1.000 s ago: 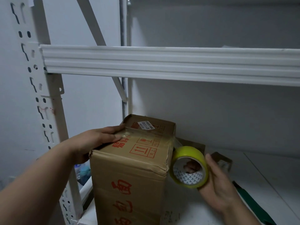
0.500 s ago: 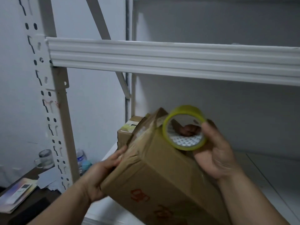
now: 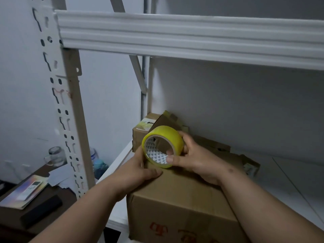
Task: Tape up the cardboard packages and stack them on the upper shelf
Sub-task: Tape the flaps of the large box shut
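Observation:
A brown cardboard box [image 3: 180, 200] with red print on its near side lies on the lower white shelf [image 3: 298, 181]. My right hand [image 3: 196, 156] grips a yellow tape roll [image 3: 162, 146], fingers hooked through its core, and holds it over the box's far top edge. My left hand [image 3: 140, 171] rests on the box top just below the roll, fingers curled against the cardboard and the roll's rim. The upper shelf beam [image 3: 175, 35] runs across above.
Smaller cardboard boxes [image 3: 142, 132] sit at the back left of the lower shelf, flattened cardboard [image 3: 245, 160] behind the big box. A white perforated upright [image 3: 66, 102] stands left. Beyond it a dark table holds a glass jar [image 3: 56, 155], a remote [image 3: 32, 188] and papers.
The box has been tipped over from standing upright and now lies flat with a plain face up. My right hand brought the roll over to its far edge; my left hand moved onto the top.

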A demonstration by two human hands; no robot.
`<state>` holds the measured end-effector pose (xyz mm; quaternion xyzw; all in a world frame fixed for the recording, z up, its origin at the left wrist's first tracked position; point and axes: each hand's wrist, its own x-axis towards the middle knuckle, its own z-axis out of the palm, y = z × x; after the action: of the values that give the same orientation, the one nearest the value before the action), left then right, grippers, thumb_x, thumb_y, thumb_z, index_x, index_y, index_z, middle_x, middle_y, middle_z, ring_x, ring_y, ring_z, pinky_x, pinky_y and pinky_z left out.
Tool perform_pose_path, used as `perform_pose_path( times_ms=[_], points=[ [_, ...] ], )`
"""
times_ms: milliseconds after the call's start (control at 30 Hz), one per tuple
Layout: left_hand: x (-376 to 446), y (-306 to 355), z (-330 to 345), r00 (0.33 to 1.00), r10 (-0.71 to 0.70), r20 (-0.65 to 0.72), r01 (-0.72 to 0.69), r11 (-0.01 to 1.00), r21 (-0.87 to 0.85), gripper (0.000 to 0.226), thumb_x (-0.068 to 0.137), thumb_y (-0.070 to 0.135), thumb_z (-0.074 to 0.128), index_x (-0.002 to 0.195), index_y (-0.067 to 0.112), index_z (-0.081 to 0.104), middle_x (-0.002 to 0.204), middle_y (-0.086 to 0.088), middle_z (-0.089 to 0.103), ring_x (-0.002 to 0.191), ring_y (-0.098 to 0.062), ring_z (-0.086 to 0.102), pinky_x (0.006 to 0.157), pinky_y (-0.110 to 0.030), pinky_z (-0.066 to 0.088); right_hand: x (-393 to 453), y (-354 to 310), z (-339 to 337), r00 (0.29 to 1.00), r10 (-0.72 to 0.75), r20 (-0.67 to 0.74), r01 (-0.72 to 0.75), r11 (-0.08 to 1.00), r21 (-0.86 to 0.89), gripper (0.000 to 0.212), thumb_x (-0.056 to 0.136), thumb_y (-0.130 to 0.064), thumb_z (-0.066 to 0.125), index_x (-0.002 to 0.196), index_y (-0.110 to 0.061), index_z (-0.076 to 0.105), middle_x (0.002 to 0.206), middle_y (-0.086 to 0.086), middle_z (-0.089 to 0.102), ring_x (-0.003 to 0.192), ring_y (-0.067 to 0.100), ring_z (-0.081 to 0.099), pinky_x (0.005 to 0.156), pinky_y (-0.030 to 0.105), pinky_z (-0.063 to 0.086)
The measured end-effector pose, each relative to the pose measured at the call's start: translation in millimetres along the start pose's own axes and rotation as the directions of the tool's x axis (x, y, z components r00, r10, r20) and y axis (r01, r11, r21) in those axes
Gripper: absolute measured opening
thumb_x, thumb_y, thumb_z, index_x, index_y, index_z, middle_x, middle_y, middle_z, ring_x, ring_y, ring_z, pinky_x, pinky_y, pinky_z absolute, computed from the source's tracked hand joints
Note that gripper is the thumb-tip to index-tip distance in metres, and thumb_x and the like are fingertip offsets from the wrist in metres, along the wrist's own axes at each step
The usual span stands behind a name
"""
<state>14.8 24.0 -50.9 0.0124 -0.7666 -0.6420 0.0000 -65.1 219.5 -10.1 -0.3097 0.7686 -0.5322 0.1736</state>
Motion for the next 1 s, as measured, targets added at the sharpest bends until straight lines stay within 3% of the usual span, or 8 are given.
perform_pose_path(
  times_ms=[133,233,367,467,567,633,833,1000],
  points=[
    [3.2,-5.9,2.3,1.000,-0.011,0.016,0.012,0.999,-0.044,0.068,0.073,0.031,0.073,0.132,0.050,0.045,0.124,0.015,0.065,0.112,-0.010,0.064,0.101,-0.039,0.050,1.9,5.8,-0.8,0.998,0.019,-0.067,-0.032,0.981,-0.194,0.083,0.052,-0.050,0.081,0.120,-0.058,0.032,0.123,-0.002,0.063,0.112,0.019,0.063,0.099,0.048,0.051],
    [4.1,-5.6,3.9,0.997,-0.043,0.066,0.050,0.994,-0.102,0.065,0.078,0.021,0.070,0.133,0.049,0.048,0.128,0.013,0.064,0.111,-0.012,0.066,0.094,-0.033,0.052,-4.5,0.0,-9.1,0.993,-0.002,-0.120,-0.027,0.970,-0.243,0.075,0.049,-0.047,0.079,0.114,-0.047,0.039,0.111,0.002,0.067,0.100,0.023,0.068,0.087,0.052,0.056],
    [4.7,-5.1,3.8,0.999,-0.037,0.038,0.038,0.999,-0.022,0.065,0.095,0.012,0.060,0.147,0.044,0.037,0.152,0.033,0.026,0.134,0.000,0.036,0.108,-0.025,0.034,-29.1,-8.5,-37.8,0.978,-0.017,-0.206,-0.022,0.982,-0.189,0.058,0.053,-0.027,0.076,0.106,-0.028,0.051,0.090,0.006,0.071,0.085,0.026,0.070,0.079,0.048,0.056],
    [5.1,-4.9,4.2,1.000,-0.024,0.004,0.024,0.999,0.037,0.059,0.098,0.017,0.057,0.147,0.044,0.038,0.149,0.039,0.022,0.136,0.000,0.029,0.113,-0.027,0.027,-55.7,-11.4,-65.0,0.958,-0.022,-0.285,-0.003,0.996,-0.084,0.057,0.053,-0.022,0.073,0.107,-0.023,0.054,0.086,0.016,0.065,0.072,0.032,0.062,0.062,0.036,0.049],
    [3.6,-4.9,5.0,1.000,-0.014,-0.001,0.014,0.998,0.056,0.057,0.098,0.017,0.056,0.145,0.045,0.039,0.144,0.041,0.024,0.134,0.001,0.030,0.112,-0.026,0.026,-81.9,-13.1,-88.7,0.963,-0.024,-0.270,-0.017,0.989,-0.149,0.069,0.051,-0.029,0.083,0.113,-0.030,0.054,0.094,0.025,0.065,0.078,0.041,0.066,0.071,0.051,0.053],
    [3.5,-5.5,5.1,1.000,-0.004,-0.011,0.005,0.997,0.076,0.056,0.098,0.018,0.057,0.144,0.046,0.040,0.140,0.044,0.025,0.135,0.001,0.029,0.113,-0.027,0.025,-94.1,-17.7,-99.1,0.965,-0.025,-0.260,-0.050,0.960,-0.277,0.062,0.055,-0.025,0.081,0.111,-0.034,0.056,0.099,0.018,0.067,0.087,0.035,0.068,0.078,0.051,0.055],
    [3.1,-3.7,7.2,0.999,-0.025,-0.026,0.027,0.997,0.069,0.054,0.099,0.017,0.055,0.144,0.043,0.041,0.145,0.039,0.025,0.140,-0.003,0.027,0.121,-0.037,0.022,-108.0,-28.6,-116.6,0.961,-0.033,-0.273,-0.143,0.787,-0.600,0.052,0.070,-0.006,0.077,0.105,-0.040,0.059,0.099,-0.013,0.066,0.087,0.006,0.064,0.068,0.022,0.051],
    [3.7,-4.4,6.6,0.998,-0.032,-0.051,0.035,0.998,0.051,0.054,0.098,0.015,0.058,0.143,0.042,0.046,0.145,0.039,0.030,0.139,-0.002,0.030,0.121,-0.036,0.023,-112.2,-28.2,-112.1,0.954,-0.101,-0.281,-0.133,0.699,-0.703,0.047,0.070,-0.011,0.071,0.104,-0.035,0.051,0.094,-0.012,0.059,0.081,0.007,0.058,0.062,0.026,0.046]
  ],
)
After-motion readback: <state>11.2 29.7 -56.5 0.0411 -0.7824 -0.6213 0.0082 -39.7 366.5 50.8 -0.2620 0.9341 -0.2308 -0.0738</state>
